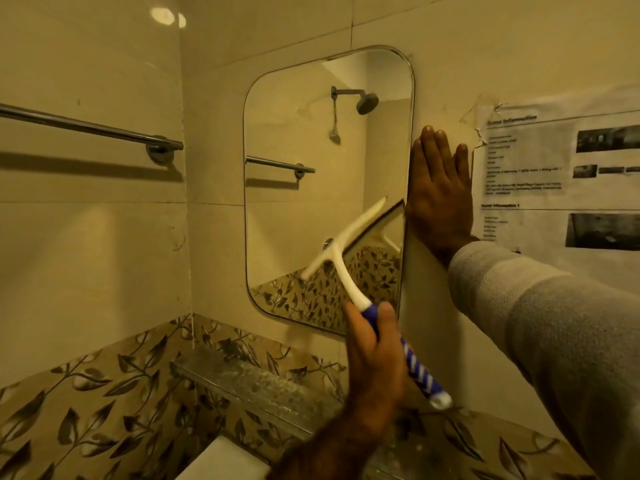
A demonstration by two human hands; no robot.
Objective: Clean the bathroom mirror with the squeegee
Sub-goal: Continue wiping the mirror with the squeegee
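A rounded rectangular mirror (304, 140) hangs on the beige tiled wall and reflects a shower head and a towel bar. My left hand (374, 355) grips the blue-and-white striped handle of a white squeegee (346, 237). Its blade lies slanted against the lower right part of the glass, with the upper end near the mirror's right edge. My right hand (440, 195), in a grey sleeve, is pressed flat on the wall with its fingers spread, right beside the mirror's right edge.
A chrome towel bar (86, 128) runs along the left wall. A glass shelf (249, 379) juts out below the mirror. A printed paper notice (554, 174) is taped to the wall at the right. A white object (225, 462) sits at the bottom edge.
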